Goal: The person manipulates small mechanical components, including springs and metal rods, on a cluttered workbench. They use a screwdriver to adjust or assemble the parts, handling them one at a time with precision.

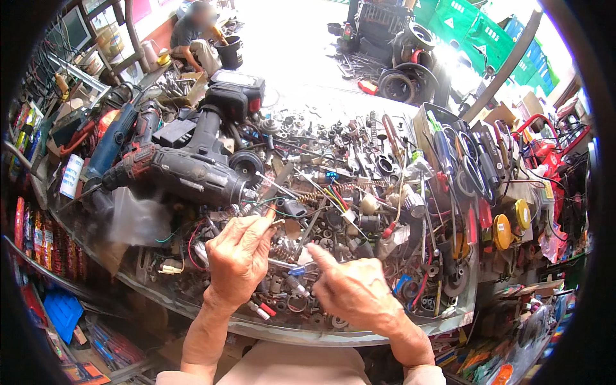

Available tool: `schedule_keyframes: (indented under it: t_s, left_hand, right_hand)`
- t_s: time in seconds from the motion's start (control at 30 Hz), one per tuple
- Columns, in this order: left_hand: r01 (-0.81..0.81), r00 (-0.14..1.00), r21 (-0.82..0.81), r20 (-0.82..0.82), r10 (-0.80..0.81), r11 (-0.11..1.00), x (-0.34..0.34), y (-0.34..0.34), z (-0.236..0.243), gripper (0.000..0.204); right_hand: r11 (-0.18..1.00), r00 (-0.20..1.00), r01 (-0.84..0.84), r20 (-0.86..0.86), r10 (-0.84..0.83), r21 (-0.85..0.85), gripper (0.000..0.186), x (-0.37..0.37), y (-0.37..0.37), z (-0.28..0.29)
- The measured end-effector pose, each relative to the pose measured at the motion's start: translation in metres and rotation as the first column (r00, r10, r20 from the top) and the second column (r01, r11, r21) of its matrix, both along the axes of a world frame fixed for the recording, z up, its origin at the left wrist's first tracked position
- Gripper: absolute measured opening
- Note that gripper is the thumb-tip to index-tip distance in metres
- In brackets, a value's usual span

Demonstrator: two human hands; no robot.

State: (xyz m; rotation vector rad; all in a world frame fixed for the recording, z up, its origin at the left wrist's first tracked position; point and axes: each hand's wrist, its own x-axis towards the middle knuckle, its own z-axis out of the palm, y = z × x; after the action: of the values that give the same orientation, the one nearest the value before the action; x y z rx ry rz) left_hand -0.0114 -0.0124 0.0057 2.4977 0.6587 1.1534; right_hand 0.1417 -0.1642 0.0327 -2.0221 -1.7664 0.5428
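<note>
A power drill (192, 168) lies on the cluttered workbench (289, 330), behind the left hand (239, 256).

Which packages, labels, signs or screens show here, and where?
Screen: top left, grey frame, pale display.
Hanging packets: left edge below the counter, red and yellow row.
Green crates: top right, stacked, white mark.
White label: left on the bench, oblong, blue print.

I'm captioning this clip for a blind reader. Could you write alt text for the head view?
Two bare hands work over a workbench heaped with small metal parts, springs and wires: the left hand pinches a small part, the right hand points its index finger into the pile. A black power drill lies at left, and a person crouches beyond the bench.
</note>
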Motion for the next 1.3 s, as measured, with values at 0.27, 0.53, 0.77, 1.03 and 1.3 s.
schedule_keyframes:
  t_s: [0.27, 0.53, 0.77, 1.03, 1.3]
  left_hand:
    - [0.013, 1.0, 0.018, 0.012, -0.013, 1.0, -0.003, 0.004, -0.005, 0.034]
    - [0.024, 0.999, 0.028, 0.029, -0.025, 0.999, -0.002, 0.003, -0.005, 0.033]
    - [0.035, 0.998, 0.01, 0.05, -0.035, 0.999, 0.0, 0.003, -0.004, 0.031]
    - [0.015, 0.998, 0.02, 0.053, -0.016, 1.0, -0.004, 0.004, -0.003, 0.027]
    - [0.028, 0.999, 0.004, 0.031, -0.028, 1.0, -0.001, 0.002, -0.002, 0.026]
  right_hand:
    - [0.879, 0.813, 0.452, 0.335, -0.476, 0.153, 0.014, 0.037, -0.015, 0.008]
    - [0.878, 0.799, 0.435, 0.365, -0.478, 0.199, 0.02, 0.033, 0.009, -0.007]
    - [0.943, 0.9, 0.274, 0.295, -0.321, 0.19, 0.014, -0.006, 0.025, -0.025]
    - [0.956, 0.917, 0.293, 0.274, -0.289, 0.028, 0.032, 0.042, -0.015, 0.015]
    - [0.925, 0.914, 0.378, 0.176, -0.366, -0.042, 0.032, 0.07, -0.04, 0.016]
